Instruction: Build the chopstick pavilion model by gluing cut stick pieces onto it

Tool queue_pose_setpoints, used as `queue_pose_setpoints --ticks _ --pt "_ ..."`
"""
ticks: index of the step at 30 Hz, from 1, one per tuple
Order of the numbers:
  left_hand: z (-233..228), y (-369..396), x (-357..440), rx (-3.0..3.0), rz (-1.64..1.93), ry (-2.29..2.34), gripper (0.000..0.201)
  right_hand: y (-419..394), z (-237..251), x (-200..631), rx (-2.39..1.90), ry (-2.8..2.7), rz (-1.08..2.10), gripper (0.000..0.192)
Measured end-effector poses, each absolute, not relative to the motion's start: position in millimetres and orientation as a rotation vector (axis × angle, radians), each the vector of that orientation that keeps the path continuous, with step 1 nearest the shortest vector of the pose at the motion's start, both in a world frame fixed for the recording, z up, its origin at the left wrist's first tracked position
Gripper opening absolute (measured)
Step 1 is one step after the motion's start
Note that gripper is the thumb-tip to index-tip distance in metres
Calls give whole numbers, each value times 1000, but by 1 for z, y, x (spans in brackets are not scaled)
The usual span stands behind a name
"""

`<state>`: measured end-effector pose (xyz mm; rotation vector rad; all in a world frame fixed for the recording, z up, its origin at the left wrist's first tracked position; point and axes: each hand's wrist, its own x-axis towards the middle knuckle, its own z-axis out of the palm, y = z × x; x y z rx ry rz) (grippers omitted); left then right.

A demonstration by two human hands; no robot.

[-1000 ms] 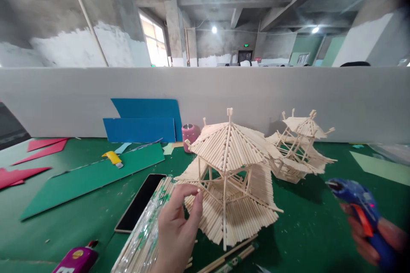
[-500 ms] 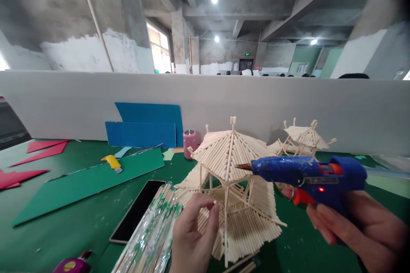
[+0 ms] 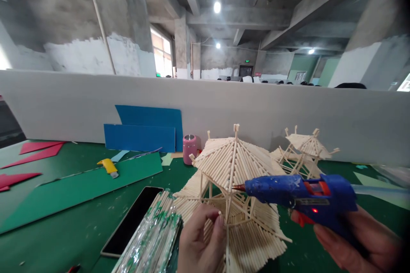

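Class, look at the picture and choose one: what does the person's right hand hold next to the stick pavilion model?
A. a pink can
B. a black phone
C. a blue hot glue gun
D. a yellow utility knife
C. The right hand grips a blue hot glue gun, its nozzle pointing at the roof of the stick pavilion model, while the left hand pinches a small stick.

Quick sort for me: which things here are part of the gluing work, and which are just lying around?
In use:
- left hand pinching a small stick
- right hand holding the blue glue gun
- stick pavilion
- wrapped stick bundle

Lying about:
- second pavilion
- phone
- yellow cutter
- pink tin
- blue card
- red card
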<state>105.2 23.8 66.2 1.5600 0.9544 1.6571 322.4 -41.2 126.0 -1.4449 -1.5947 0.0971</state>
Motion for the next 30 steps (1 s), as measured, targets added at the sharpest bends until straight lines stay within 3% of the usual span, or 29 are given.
queue_pose_setpoints --ticks 5,14,22,30 --pt "66 24 103 1548 1647 943 12 -41 118 333 -1480 -1588 176 31" --pt "69 22 98 1576 1592 925 6 -41 126 324 -1517 -1586 140 43" --pt "76 21 92 1630 1561 953 5 -36 112 330 -1416 -1429 48 23" --pt "91 20 84 1678 1608 941 7 -41 139 321 -1344 -1714 111 36"
